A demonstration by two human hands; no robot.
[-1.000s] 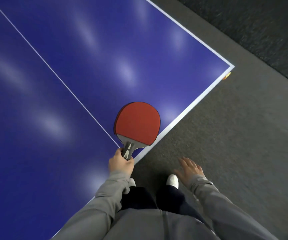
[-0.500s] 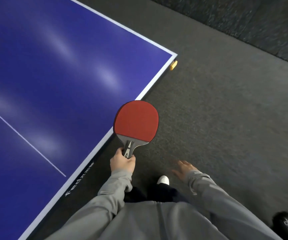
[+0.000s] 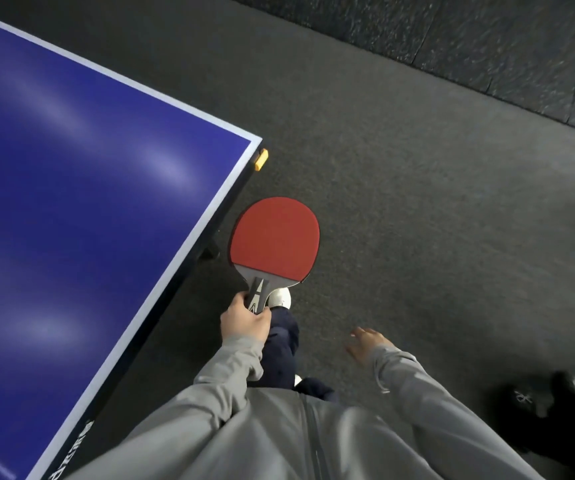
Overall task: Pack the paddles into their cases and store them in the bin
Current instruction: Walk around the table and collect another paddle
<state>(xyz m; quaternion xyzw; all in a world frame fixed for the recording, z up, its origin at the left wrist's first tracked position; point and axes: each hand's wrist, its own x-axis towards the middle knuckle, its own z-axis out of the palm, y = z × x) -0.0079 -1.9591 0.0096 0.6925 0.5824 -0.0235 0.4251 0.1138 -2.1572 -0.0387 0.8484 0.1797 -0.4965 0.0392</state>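
A red-faced paddle (image 3: 275, 239) with a grey and black handle is held out in front of me, its blade over the dark floor just right of the table's edge. My left hand (image 3: 246, 320) grips the handle from below. My right hand (image 3: 365, 344) hangs beside my body with its fingers loose and holds nothing. No case or bin is in view.
The blue table-tennis table (image 3: 71, 202) fills the left, its corner with a yellow guard (image 3: 261, 160) ahead of me. Dark grey carpet (image 3: 417, 220) covers the floor to the right. A black object (image 3: 549, 407) lies at the lower right. My white shoe (image 3: 281, 296) shows below the paddle.
The view has swung right and I have stepped off the table's side. The paddle, once over the blue top, is now over the floor. The left hand's grip is unchanged.
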